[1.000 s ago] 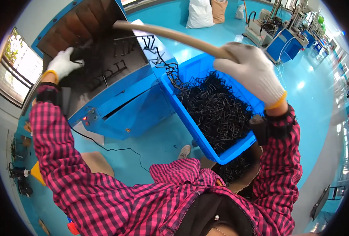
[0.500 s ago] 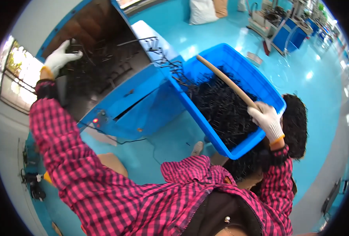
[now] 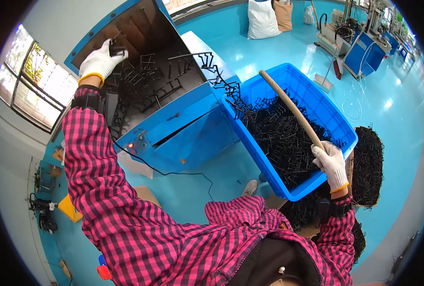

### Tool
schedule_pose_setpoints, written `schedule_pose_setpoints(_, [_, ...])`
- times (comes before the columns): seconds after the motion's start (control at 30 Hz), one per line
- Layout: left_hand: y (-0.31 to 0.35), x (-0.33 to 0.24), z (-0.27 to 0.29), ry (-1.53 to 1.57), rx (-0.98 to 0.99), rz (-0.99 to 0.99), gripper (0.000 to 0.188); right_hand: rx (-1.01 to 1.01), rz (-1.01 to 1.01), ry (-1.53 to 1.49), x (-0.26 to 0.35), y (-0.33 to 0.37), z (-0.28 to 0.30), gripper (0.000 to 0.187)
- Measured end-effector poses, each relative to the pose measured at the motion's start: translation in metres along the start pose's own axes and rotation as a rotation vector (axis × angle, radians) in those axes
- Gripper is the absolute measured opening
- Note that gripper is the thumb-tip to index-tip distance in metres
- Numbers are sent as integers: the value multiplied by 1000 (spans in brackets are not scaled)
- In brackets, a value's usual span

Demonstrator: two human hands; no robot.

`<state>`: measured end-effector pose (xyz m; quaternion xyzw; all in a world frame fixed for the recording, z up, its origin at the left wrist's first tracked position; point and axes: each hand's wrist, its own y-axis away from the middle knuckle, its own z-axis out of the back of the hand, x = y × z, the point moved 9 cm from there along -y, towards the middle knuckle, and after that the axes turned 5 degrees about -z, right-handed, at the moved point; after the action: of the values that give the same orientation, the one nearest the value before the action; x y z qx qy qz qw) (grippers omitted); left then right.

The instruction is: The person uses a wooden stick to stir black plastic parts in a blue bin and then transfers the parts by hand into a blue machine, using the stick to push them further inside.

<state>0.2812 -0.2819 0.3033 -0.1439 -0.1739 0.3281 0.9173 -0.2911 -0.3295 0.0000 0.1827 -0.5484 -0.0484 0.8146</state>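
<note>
My left hand (image 3: 101,62), in a white knit glove, is over the left side of a blue machine's open metal hopper (image 3: 178,102). Its fingers and thumb are bent around a small bunch of black plastic parts (image 3: 118,49), partly hidden by the glove. More thin, branched black parts (image 3: 147,71) lie in the hopper below. My right hand (image 3: 331,164), also gloved, is closed on the lower end of a wooden stick (image 3: 292,107). The stick slants over a blue plastic bin (image 3: 317,88) heaped with black parts (image 3: 288,138). A linked string of parts (image 3: 216,78) hangs between hopper and bin.
Boxes of black parts (image 3: 367,167) stand right of the bin. A black cable (image 3: 183,173) runs from the machine across the floor. White and brown sacks (image 3: 263,20) are at the back wall. A broom and dustpan (image 3: 323,82) and workbench equipment (image 3: 355,45) stand at far right.
The view has shifted, so the scene sits further right and lower. My left hand's fingers, spread before, are now bent around black parts. My right hand keeps its hold on the stick.
</note>
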Motion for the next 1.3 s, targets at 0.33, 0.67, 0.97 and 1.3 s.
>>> schedule_pose_setpoints(0.33, [0, 2, -23, 508, 363, -222, 82, 15, 5, -64, -4, 0, -3, 31])
schedule_pose_setpoints(0.67, [-5, 12, -1, 576, 175, -229, 77, 16, -24, -91, -2, 3, -3, 27])
schedule_pose_setpoints(0.97, [-25, 26, 45, 513, -191, -115, 61, -17, -11, -125, -4, 9, 3, 29])
schedule_pose_setpoints(1.3, [185, -317, 16, 260, -196, -1243, 54, -11, -74, -266, -33, 11, -6, 29])
